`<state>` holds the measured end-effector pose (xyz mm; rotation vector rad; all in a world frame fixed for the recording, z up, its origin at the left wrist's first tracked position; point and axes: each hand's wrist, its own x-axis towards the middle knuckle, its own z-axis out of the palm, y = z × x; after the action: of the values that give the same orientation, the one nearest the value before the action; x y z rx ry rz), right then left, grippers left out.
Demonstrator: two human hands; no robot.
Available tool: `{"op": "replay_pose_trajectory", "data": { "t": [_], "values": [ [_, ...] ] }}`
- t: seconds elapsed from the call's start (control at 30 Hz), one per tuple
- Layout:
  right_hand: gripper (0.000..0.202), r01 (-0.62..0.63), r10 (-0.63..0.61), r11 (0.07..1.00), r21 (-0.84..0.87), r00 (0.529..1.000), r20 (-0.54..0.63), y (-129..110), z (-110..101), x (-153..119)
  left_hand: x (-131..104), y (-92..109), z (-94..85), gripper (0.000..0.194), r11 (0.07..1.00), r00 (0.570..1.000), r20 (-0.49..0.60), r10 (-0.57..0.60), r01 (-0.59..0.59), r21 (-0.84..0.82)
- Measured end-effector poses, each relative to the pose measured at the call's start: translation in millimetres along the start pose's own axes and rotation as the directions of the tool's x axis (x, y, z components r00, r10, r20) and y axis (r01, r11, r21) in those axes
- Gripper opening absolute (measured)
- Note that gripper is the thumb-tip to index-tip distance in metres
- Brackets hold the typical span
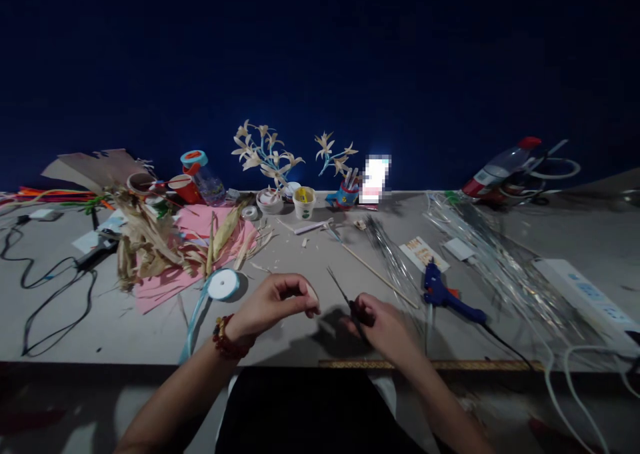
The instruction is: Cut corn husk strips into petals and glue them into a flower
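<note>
My left hand (pixel 287 299), with a beaded bracelet at the wrist, is over the front middle of the table; its thumb and fingers are pinched on a small pale piece (pixel 312 293), perhaps husk. To its right, my right hand (pixel 377 321) is closed round the handles of dark scissors (pixel 345 293), whose blades point up and to the left. The two hands are apart. A roll of light blue ribbon (pixel 223 285) lies left of my left hand. Beyond my right hand a thin stick (pixel 375 269) lies on the table.
Dried husks (pixel 150 241) and pink paper (pixel 165 289) lie left. Husk flowers (pixel 265 151), a white cup (pixel 303 204) and a lit screen (pixel 375 179) stand at the back. On the right are a blue glue gun (pixel 450 299), wires (pixel 500 261), a bottle (pixel 500 167) and a power strip (pixel 585 301).
</note>
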<state>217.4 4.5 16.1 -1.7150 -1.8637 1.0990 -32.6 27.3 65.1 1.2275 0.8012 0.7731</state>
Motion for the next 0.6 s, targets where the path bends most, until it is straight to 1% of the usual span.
{"op": "replay_pose_trajectory", "data": {
  "t": [0.03,0.07,0.1,0.13,0.2,0.27,0.33,0.43,0.53,0.6],
  "values": [
    [0.030,-0.019,0.011,0.984,-0.180,0.999,-0.047,2,-1,0,-1,-3,1.2,0.022,0.999,1.000,-0.009,-0.004,0.004,-0.038],
    [0.024,-0.053,0.027,0.941,-0.334,0.996,-0.080,4,-1,0,-1,-5,2.5,0.022,0.998,1.000,-0.019,-0.006,0.005,-0.070],
    [0.019,-0.087,0.044,0.887,-0.453,0.994,-0.104,6,-1,0,-1,-8,3.9,0.022,0.995,1.000,-0.029,-0.003,0.000,-0.096],
    [0.017,-0.108,0.053,0.837,-0.536,0.992,-0.116,7,0,0,-1,-11,5.4,0.021,0.993,0.999,-0.036,0.000,-0.004,-0.118],
    [0.018,-0.113,0.050,0.776,-0.620,0.992,-0.118,7,1,0,-1,-17,8.0,0.021,0.988,0.999,-0.042,0.005,-0.011,-0.154],
    [0.019,-0.088,0.024,0.760,-0.644,0.994,-0.108,6,3,1,-1,-22,10.4,0.021,0.983,0.999,-0.045,0.006,-0.014,-0.181],
    [0.019,-0.039,-0.012,0.763,-0.646,0.997,-0.075,7,2,4,-2,-25,12.6,0.020,0.978,0.999,-0.053,0.006,-0.017,-0.206],
    [0.019,0.060,-0.044,0.795,-0.604,0.998,0.041,11,-3,11,-3,-26,15.7,0.020,0.967,0.998,-0.063,0.012,-0.028,-0.253],
    [0.022,0.140,-0.077,0.845,-0.516,0.987,0.142,16,-12,17,-5,-27,18.1,0.019,0.952,0.998,-0.061,0.003,-0.021,-0.306],
    [0.018,0.219,-0.147,0.896,-0.386,0.967,0.206,13,-20,16,-6,-28,19.5,0.021,0.937,0.999,-0.043,-0.021,0.005,-0.349]
  ]
}}
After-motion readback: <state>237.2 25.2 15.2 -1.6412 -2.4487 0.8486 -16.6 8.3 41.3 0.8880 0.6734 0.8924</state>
